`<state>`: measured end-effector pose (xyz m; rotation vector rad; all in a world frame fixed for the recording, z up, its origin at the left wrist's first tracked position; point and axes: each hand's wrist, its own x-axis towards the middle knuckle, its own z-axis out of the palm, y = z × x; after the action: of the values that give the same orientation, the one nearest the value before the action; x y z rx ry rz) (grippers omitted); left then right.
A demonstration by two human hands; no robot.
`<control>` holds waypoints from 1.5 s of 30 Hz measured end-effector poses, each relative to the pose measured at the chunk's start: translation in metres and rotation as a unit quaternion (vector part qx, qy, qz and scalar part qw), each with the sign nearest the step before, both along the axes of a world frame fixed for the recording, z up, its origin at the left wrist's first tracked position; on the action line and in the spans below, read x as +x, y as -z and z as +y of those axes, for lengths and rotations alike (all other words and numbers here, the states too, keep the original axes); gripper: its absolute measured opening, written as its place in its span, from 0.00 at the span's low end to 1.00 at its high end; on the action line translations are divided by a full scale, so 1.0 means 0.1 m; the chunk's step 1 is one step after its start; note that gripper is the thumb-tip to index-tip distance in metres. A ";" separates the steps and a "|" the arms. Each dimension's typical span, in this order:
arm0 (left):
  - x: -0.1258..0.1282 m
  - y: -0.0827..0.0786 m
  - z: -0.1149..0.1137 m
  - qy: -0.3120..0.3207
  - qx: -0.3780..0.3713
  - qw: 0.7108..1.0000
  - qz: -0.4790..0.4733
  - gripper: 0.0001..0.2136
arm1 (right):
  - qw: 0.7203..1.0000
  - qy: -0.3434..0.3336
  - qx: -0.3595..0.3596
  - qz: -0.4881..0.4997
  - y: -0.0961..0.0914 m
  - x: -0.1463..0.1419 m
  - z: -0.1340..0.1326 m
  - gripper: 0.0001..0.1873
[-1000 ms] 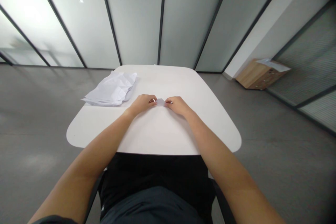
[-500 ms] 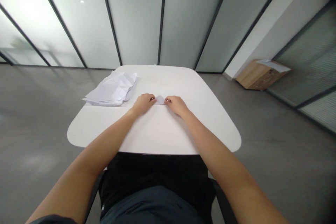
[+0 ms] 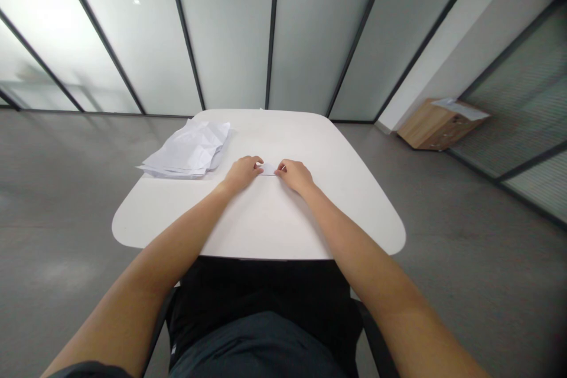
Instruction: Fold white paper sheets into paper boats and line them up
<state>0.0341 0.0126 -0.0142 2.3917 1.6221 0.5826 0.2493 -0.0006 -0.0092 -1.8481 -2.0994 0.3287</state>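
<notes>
A small folded piece of white paper (image 3: 267,169) lies flat on the white table (image 3: 266,218) between my hands. My left hand (image 3: 243,173) pinches its left end with the fingertips. From the other side, my right hand (image 3: 295,176) holds its right end the same way. Both hands rest on the tabletop, and my fingers hide the ends of the fold. To the left of my left hand sits a loose pile of crumpled white paper sheets (image 3: 188,150), not touching either hand.
The rounded table stands on a grey floor, with my dark-clothed lap at its near edge. Frosted glass panels with dark frames run behind it. A low wooden drawer cabinet (image 3: 436,127) with papers on top stands on the floor at the far right.
My hands have moved slightly closer together. The small paper now lies flatter and looks narrower than it did a second ago. The pile has not moved.
</notes>
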 end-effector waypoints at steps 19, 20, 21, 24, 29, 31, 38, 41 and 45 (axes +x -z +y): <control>0.06 0.00 -0.08 0.049 0.058 0.992 0.096 0.16 | 0.994 -0.084 -0.003 -0.069 -0.04 -0.04 -0.05 0.22; 0.07 -0.01 -0.10 0.053 0.061 0.991 0.104 0.17 | 0.994 -0.083 -0.005 -0.072 -0.05 -0.04 -0.06 0.22; 0.08 -0.02 -0.11 0.056 0.061 0.990 0.113 0.17 | 0.994 -0.083 -0.006 -0.074 -0.05 -0.04 -0.06 0.22; 0.09 -0.04 -0.12 0.068 0.068 0.987 0.129 0.17 | 0.993 -0.087 -0.007 -0.075 -0.06 -0.04 -0.07 0.22; 0.10 -0.04 -0.14 0.075 0.085 0.986 0.124 0.16 | 0.994 -0.088 -0.004 -0.070 -0.04 -0.03 -0.05 0.22; 0.11 -0.05 -0.15 0.070 0.079 0.986 0.131 0.16 | 0.994 -0.090 -0.006 -0.068 -0.03 -0.03 -0.04 0.22; 0.06 -0.08 -0.13 0.080 0.077 0.985 0.135 0.15 | 0.993 -0.091 -0.005 -0.069 -0.01 -0.02 -0.01 0.21; 0.02 -0.07 -0.07 0.082 0.069 0.987 0.119 0.14 | 0.993 -0.097 -0.005 -0.069 0.00 0.00 0.00 0.21; -0.06 -0.06 0.04 0.100 0.031 0.991 0.079 0.13 | 0.994 -0.090 -0.008 -0.069 0.02 0.01 0.03 0.21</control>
<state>0.0279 0.0164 -0.0083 2.6664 1.4134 0.4234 0.2499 0.0020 -0.0113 -1.7394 -2.3705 0.2687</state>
